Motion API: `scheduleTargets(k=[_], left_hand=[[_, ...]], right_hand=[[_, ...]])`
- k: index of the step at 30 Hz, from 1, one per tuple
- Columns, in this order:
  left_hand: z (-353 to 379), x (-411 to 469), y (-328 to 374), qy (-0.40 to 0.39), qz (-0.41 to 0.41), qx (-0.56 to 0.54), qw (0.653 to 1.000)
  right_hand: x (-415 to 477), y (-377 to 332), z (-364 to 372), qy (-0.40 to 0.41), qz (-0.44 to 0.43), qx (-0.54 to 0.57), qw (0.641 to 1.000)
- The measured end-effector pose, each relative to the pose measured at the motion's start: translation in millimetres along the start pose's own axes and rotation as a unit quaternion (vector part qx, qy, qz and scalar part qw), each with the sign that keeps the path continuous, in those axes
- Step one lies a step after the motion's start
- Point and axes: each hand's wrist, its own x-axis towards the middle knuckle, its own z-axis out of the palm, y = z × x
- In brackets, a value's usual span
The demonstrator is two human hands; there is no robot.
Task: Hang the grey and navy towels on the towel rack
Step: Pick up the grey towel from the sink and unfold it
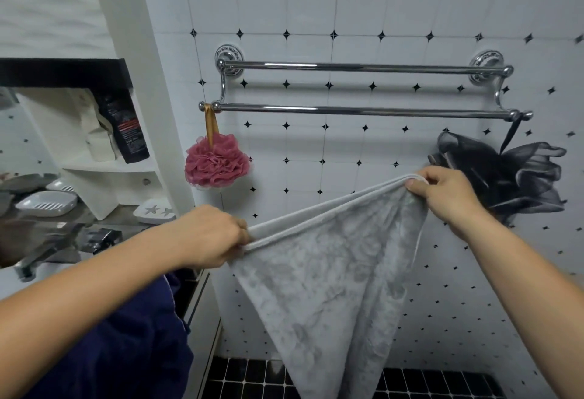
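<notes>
Gripping grey towel (331, 272) — left hand (208, 237), right hand (442, 193) — below chrome rack (347, 66), white-tiled wall (410, 3).

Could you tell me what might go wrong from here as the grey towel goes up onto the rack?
1. The grey towel is doubled and held only at its top edge by the left hand and right hand; it could go over the towel rack bunched or uneven.
2. The pink pouf and black pouf hang from the lower bar's ends; the towel might snag them.
3. The navy towel sits under the left forearm and may slip.
</notes>
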Motion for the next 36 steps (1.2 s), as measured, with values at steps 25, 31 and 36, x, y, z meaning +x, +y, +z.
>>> scheduleTargets(k=[25,31,36], left_hand=[[-5.4,64.7,-36.5,0.413,-0.379,-0.597,0.574],[2.3,39.2,38.9,-0.131,0.053,-0.556,0.819],[-1.5,51.8,-28.1,0.281,-0.354,-0.659,0.601]], right_hand=[[-55.5,-5.4,-2.0,-0.452,0.098,0.222,0.858],[-31.5,0.3,-5.1,-0.296,0.119,0.134,0.938],[-30.8,14.4,-14.2,-0.251,0.140,0.191,0.939]])
